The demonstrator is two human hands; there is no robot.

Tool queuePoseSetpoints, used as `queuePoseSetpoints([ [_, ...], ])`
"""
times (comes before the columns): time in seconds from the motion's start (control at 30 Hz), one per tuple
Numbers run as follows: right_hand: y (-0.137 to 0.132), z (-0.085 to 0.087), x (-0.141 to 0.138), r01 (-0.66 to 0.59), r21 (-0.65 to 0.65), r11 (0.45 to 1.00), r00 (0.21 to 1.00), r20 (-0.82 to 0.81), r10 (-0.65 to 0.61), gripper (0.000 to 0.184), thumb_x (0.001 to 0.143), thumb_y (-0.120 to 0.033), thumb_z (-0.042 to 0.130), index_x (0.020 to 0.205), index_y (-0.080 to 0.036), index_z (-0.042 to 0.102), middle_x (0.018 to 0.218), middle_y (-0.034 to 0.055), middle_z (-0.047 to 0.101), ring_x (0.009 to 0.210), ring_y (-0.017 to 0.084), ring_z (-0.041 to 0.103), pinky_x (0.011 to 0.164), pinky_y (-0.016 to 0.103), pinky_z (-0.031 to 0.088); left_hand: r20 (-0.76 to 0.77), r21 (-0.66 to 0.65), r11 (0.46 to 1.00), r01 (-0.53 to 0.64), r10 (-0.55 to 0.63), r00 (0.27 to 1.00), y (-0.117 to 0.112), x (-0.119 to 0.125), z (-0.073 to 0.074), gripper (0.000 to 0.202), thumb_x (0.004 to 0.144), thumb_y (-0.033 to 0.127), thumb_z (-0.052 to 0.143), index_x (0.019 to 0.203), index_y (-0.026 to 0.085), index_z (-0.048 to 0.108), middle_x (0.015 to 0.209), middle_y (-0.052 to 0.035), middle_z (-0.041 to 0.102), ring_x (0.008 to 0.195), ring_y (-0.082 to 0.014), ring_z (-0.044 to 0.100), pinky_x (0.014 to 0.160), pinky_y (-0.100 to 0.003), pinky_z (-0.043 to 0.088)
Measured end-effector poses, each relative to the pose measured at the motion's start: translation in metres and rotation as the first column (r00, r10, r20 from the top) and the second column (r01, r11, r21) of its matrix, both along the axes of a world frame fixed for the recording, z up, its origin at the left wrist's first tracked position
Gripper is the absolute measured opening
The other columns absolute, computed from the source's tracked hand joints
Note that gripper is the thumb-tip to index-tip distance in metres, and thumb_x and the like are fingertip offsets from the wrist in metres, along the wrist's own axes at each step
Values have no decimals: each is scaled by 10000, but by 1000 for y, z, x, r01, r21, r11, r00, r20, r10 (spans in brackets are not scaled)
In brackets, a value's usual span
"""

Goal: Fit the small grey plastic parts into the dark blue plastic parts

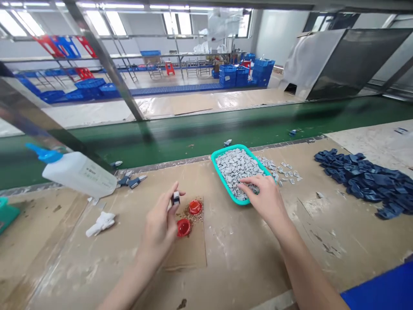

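Observation:
My left hand (161, 224) is raised over the worktable and pinches a small dark-and-white part (176, 197) between thumb and fingertips. Just right of it sit two red caps (189, 217) on a piece of cardboard (190, 245). My right hand (263, 198) reaches into the near corner of a teal tray (219, 172) filled with small grey pieces (237, 168); its fingers curl down into the pieces, and I cannot see whether they hold one.
A white squeeze bottle with a blue nozzle (75, 172) lies at the left. A heap of dark blue parts (364, 178) sits at the right. Loose grey pieces (285, 172) lie beside the tray. A green conveyor belt (209, 129) runs behind the table. A crumpled white scrap (101, 223) lies left.

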State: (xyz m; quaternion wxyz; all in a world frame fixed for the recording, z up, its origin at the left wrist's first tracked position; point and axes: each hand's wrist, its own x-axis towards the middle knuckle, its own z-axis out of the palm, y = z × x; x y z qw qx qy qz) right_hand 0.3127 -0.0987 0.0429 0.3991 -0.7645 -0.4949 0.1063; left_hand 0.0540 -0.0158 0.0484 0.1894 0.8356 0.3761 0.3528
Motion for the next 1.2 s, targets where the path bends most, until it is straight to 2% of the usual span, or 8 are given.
queuePoseSetpoints([
  [0.13, 13, -14, 9, 47, -100, 994, 989, 146, -32, 142, 802, -315, 681, 893, -253, 770, 905, 92, 677, 950, 308, 483, 817, 424, 427, -261, 121, 991, -49, 80, 962, 78, 12, 5, 475, 864, 108, 376, 1330, 168, 450, 1136, -112, 644, 1074, -235, 605, 924, -375, 482],
  [0.27, 25, -14, -2, 84, -120, 989, 972, 229, -55, 81, 771, -308, 724, 825, -274, 774, 879, 101, 667, 971, 343, 470, 809, 474, 407, -552, 167, 979, -117, 192, 812, 153, 29, -3, 549, 773, 43, 394, 1320, 74, 426, 1174, -205, 612, 1115, -309, 575, 910, -415, 464],
  [0.47, 31, -21, -7, 33, -21, 999, 966, 259, -26, 81, 817, -171, 663, 750, -202, 698, 841, 98, 648, 910, 311, 516, 734, 426, 440, -649, 185, 979, -85, 186, 738, 204, 57, -14, 681, 731, 4, 416, 1402, 47, 310, 978, -182, 670, 985, -298, 630, 819, -389, 484],
  [0.6, 30, -20, -8, -22, 108, 994, 990, 138, 7, 76, 866, -117, 578, 842, -173, 623, 872, 89, 656, 923, 278, 555, 710, 373, 474, -609, 209, 976, -53, 172, 774, 213, 103, -14, 557, 868, 142, 401, 1394, -11, 300, 1173, -264, 592, 1149, -333, 541, 921, -423, 428],
  [0.73, 24, -14, -13, -124, 268, 955, 988, -54, 144, 86, 905, -147, 524, 863, -194, 582, 872, 44, 644, 824, 197, 608, 673, 302, 480, -567, 179, 984, 0, 103, 817, 213, 159, -19, 633, 888, 382, 490, 1395, 42, 321, 1252, -247, 564, 1180, -337, 525, 912, -396, 438],
  [0.87, 18, -9, -19, -180, 327, 928, 950, -188, 251, 96, 905, -185, 505, 835, -200, 569, 835, 18, 667, 732, 168, 629, 662, 286, 491, -520, 118, 993, 2, 60, 852, 207, 189, -27, 539, 840, 270, 578, 1322, 79, 432, 1093, -207, 656, 1064, -317, 608, 839, -382, 476],
  [1.03, 11, -1, -22, -141, 348, 927, 871, -402, 283, 84, 846, -271, 605, 802, -201, 613, 797, 21, 695, 737, 175, 654, 673, 285, 525, -368, 66, 996, -65, 85, 926, 193, 166, -19, 541, 802, 75, 533, 1334, 69, 437, 1092, -200, 651, 1060, -300, 614, 873, -400, 483],
  [1.2, 2, 6, -33, -144, 260, 955, 738, -614, 278, 191, 713, -342, 762, 812, -208, 667, 777, 23, 690, 742, 187, 649, 693, 303, 539, -165, -10, 994, -105, 102, 981, 142, 91, 9, 407, 884, 171, 467, 1289, 137, 480, 1188, -141, 614, 1085, -225, 606, 880, -354, 521],
])
